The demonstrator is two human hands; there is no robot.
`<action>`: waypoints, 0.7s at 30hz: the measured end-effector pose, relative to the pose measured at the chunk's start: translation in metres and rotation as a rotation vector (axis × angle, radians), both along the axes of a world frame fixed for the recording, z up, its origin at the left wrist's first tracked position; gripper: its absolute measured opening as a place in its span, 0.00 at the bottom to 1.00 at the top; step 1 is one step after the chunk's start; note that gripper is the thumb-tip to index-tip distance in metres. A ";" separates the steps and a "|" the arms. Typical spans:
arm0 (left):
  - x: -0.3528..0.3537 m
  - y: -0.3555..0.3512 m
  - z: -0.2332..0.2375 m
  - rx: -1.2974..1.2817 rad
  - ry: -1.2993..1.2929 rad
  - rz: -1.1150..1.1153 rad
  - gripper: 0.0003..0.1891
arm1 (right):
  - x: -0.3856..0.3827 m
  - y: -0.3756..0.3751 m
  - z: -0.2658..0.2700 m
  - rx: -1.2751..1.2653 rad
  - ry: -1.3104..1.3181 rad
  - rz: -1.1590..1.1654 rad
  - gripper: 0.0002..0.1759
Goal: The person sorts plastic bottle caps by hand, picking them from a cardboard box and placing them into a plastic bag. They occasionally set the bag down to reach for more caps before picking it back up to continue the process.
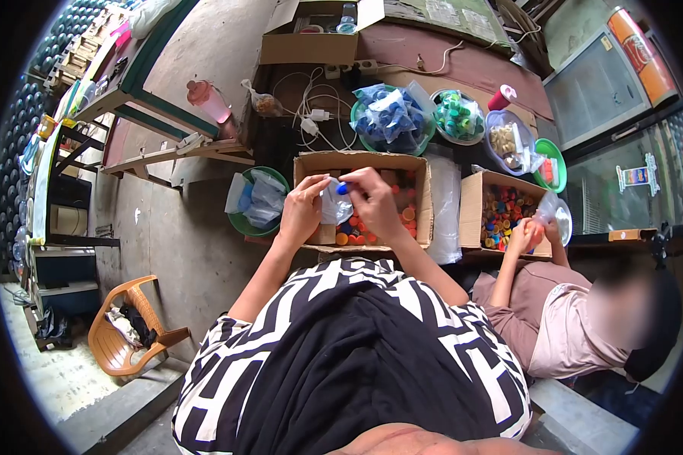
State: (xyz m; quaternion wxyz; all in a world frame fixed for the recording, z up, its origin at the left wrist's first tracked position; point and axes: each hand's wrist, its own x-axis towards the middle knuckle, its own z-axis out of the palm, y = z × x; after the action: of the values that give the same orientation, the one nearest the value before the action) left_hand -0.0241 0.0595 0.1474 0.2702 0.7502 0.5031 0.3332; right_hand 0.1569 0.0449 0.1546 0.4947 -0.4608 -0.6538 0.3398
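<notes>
My left hand [303,211] pinches the edge of a small clear plastic bag [335,208]. Between the fingertips of my right hand [377,206] is a blue bottle cap [342,188], held at the bag's upper right side. Both hands are over an open cardboard box [426,199] in front of my lap. Loose bottle caps [409,215], mostly orange and red, lie inside it; my hands and the bag cover part of them.
To the right, a co-worker's hands [525,234] hold a clear bag by a second box of caps [501,216]. Behind stand basins of bagged blue caps [391,117] and green caps [459,115]. A green basin [239,221] holds plastic bags at left. White cables [311,114] lie behind.
</notes>
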 end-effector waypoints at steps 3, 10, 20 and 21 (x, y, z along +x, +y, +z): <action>0.003 0.005 0.006 0.004 -0.049 -0.045 0.21 | -0.006 0.009 -0.016 0.226 -0.546 0.102 0.13; -0.019 0.005 0.018 0.020 -0.067 0.062 0.22 | 0.002 0.021 -0.033 -0.038 -0.016 -0.073 0.10; -0.044 -0.021 0.017 -0.127 -0.100 0.159 0.24 | -0.002 0.014 -0.195 -0.104 -0.791 0.093 0.14; -0.044 -0.023 0.016 -0.128 -0.110 0.159 0.24 | -0.003 0.016 -0.204 -0.102 -0.858 0.122 0.16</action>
State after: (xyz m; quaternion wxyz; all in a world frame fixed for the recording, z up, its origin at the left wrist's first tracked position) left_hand -0.0684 0.0368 0.1634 0.3175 0.6698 0.5658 0.3613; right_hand 0.1540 0.0609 -0.0490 0.1339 -0.5446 -0.8086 0.1779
